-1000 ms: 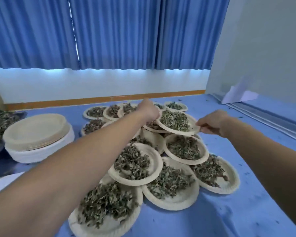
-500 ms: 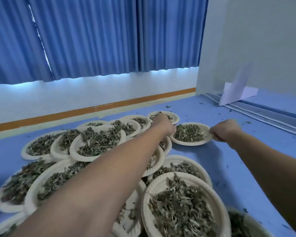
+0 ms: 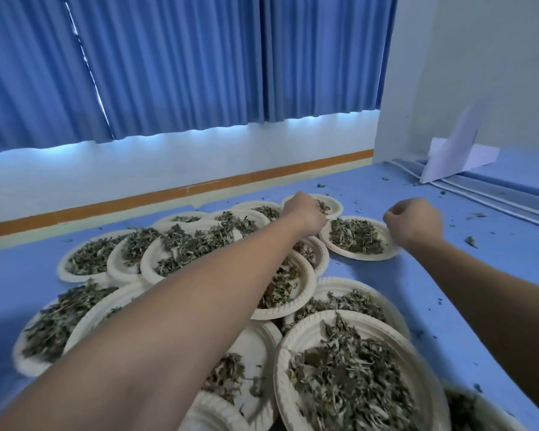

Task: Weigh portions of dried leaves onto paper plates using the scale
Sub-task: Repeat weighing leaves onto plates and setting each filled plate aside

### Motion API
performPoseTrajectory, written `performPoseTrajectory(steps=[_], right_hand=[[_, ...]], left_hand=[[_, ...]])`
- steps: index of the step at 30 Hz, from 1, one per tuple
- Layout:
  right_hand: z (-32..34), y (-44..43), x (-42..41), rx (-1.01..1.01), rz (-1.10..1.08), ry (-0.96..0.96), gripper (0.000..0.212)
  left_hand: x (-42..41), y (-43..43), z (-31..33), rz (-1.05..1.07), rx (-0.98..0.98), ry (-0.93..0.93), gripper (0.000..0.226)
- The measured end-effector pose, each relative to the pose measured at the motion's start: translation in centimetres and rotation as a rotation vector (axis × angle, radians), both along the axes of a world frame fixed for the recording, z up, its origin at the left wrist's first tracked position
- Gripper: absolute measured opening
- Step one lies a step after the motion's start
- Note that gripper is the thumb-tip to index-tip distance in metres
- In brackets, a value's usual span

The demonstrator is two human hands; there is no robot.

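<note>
Two bare hands are reaching out over the blue surface (image 3: 504, 244) — we are stretching both arms toward one paper plate (image 3: 360, 257) of dried leaves (image 3: 355, 236), which is lying flat at the far right edge of the cluster. Our left hand (image 3: 305, 213) is sitting at that plate's left rim with its fingers curled under and hidden, so we cannot tell whether it is gripping. Our right hand (image 3: 414, 220) is hovering at the right rim, curled loosely with thumb against forefinger — whether it is pinching the rim, we cannot tell either. Many more filled plates (image 3: 282, 365) are overlapping beneath our left forearm and nearer to us. Loose leaf crumbs (image 3: 471, 241) are lying scattered just right of the right hand.
</note>
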State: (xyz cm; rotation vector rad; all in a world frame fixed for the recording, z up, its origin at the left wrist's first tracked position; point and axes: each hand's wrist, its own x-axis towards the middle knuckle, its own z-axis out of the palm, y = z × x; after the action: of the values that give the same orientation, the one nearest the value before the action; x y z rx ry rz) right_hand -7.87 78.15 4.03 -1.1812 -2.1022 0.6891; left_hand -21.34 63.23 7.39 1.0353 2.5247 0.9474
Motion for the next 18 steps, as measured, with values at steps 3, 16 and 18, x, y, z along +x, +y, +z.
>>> performPoseTrajectory(steps=[3,16,18], right_hand=[[2.9,-4.8,-1.5,0.082,0.248,-0.033,0.019],[10.6,-34.7,-6.9,0.281,0.885,0.005,0.018],[10.5,-40.1,-7.6,0.287,0.962,0.021,0.017]], left_hand=[[0.8,-3.3,1.9,-0.018,0.058,0.007,0.011],[1.2,-34.4,7.0,0.277,0.145,0.191,0.013],[1.2,-40.2,7.3,0.317,0.142,0.204,0.008]])
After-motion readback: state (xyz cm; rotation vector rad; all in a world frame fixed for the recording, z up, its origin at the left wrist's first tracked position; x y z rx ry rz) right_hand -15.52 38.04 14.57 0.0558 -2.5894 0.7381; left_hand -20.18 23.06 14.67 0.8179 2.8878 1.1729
